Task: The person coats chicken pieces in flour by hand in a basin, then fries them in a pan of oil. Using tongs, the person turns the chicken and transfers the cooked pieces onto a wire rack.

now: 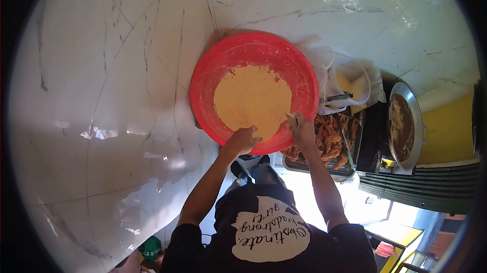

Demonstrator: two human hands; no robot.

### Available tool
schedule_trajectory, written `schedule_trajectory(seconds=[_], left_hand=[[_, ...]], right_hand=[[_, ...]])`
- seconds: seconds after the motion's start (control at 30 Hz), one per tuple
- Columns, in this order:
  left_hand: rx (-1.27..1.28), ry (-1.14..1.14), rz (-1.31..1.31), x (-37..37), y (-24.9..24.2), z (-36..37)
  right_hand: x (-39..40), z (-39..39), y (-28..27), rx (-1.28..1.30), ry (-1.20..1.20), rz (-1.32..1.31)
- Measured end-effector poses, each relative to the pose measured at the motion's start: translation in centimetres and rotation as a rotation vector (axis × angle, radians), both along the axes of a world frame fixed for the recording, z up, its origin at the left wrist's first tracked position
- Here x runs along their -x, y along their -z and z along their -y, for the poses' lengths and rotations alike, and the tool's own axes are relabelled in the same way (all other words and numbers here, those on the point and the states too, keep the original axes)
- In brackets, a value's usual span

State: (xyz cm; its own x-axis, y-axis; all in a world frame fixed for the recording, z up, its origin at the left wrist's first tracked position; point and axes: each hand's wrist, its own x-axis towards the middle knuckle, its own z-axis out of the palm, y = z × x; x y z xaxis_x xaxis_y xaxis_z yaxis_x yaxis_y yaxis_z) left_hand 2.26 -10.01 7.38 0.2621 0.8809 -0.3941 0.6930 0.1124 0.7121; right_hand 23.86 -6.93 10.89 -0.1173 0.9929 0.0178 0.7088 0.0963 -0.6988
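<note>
A large red basin (203, 77) holds a wide bed of pale yellow flour (252, 95). Over the near edge of that flour reaches my left hand (243, 141), its fingers curved and apart, with flour on the tips. My right hand (303, 131) is at the basin's right rim, fingers closed around a small flour-coated piece (291, 117) whose kind I cannot make out. Just right of that hand, a tray (346, 173) carries fried, breaded chicken pieces (329, 141).
Clear plastic containers (355, 77) with yellowish contents stand right of the basin, dark-handled tongs (339, 97) across them. Further right sits a wide metal pan (417, 115) of brown oil with food frying. Marbled tile walls (137, 80) rise behind and left.
</note>
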Motion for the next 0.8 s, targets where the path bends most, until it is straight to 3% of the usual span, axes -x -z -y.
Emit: schedule_trajectory(seconds=[0.07, 0.13, 0.2, 0.23, 0.27, 0.3, 0.33, 0.37, 0.43, 0.47, 0.5, 0.53, 0.6, 0.67, 0.73, 0.77, 0.8], left_hand=[[0.046, 0.035, -0.013, 0.4, 0.0, -0.7], [0.096, -0.063, 0.283, 1.1, 1.1, -2.3], [0.186, -0.162, 0.661, 3.0, 2.2, -5.4], [0.174, -0.429, 0.769, 4.2, 2.7, -6.2], [0.150, -0.694, 0.869, 5.9, 3.4, -7.5], [-0.147, -0.814, 0.559, 9.2, 6.7, -9.8], [-0.432, -0.907, 0.238, 11.3, 9.8, -11.4], [-0.432, -0.902, 0.235, 10.7, 8.3, -10.7], [0.261, -0.804, 0.549, 10.0, 2.8, -10.0], [0.271, -0.813, 0.540, 9.9, 3.4, -9.7], [-0.033, -0.905, 0.406, 9.7, 4.5, -10.2], [-0.335, -0.980, 0.260, 9.7, 5.1, -10.1], [-0.357, -0.858, 0.192, 8.2, 6.0, -10.8], [-0.363, -0.749, 0.114, 6.7, 6.7, -10.7], [-0.125, -0.492, 0.082, 5.0, 6.6, -11.5], [-0.117, -0.492, 0.081, 4.1, 6.7, -11.6], [-0.083, -0.304, -0.049, 3.2, 6.8, -11.9]], right_hand=[[0.2, -1.3, 0.0, -0.034, -0.048, 0.033], [0.1, -4.0, 0.5, -0.075, -0.104, 0.070], [-0.3, -7.1, 3.0, 0.281, 0.012, -0.397], [-0.2, -8.0, 2.6, 0.285, 0.014, -0.404], [0.2, -8.9, 1.7, 0.308, 0.218, -0.517], [0.2, -9.4, 1.3, 0.332, 0.426, -0.626], [-0.3, -9.5, 2.7, 0.335, 0.433, -0.630], [-0.7, -10.1, 4.8, 0.311, 0.348, -0.599], [-0.8, -12.4, 4.7, 0.258, 0.247, -0.584], [-1.0, -11.8, 3.4, 0.364, 0.251, -0.744], [-1.1, -11.8, 2.8, 0.460, 0.253, -0.908], [-0.9, -11.8, 4.0, 0.470, 0.253, -0.913], [-0.1, -13.1, 5.3, 0.247, 0.361, -0.313], [0.1, -13.3, 5.2, 0.357, 0.206, -0.385], [0.8, -13.7, 6.9, 0.461, 0.062, -0.460], [1.3, -14.1, 9.7, 0.414, -0.149, -0.240], [1.7, -14.3, 11.6, 0.356, -0.357, -0.018]])
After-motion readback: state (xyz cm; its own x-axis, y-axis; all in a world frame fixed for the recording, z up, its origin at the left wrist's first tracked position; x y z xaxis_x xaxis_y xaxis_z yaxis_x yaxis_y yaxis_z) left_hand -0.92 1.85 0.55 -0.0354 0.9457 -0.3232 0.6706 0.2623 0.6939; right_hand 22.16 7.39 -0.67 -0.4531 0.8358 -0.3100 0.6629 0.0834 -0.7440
